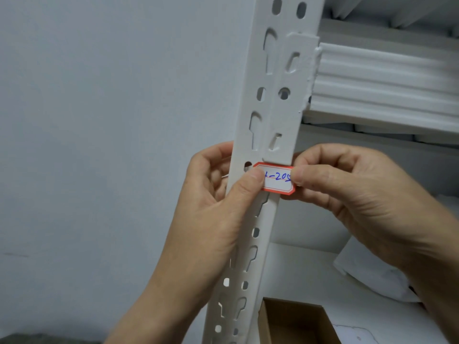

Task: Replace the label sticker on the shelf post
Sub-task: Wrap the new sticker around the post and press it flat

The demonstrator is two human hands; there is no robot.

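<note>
On the front face of the shelf post, just under the beam bracket, the label sticker is sitting with its right end overhanging the post's edge. Left hand is gripping round the post, thumb pinning the sticker's left end, probably as an anchor. Right hand is pinching the free end between thumb and finger. Peeling or sticking down: can't tell.

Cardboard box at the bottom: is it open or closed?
Open: the cardboard box has no lid on top; its inside shows.

Left hand, right hand, fingers pinching
</note>
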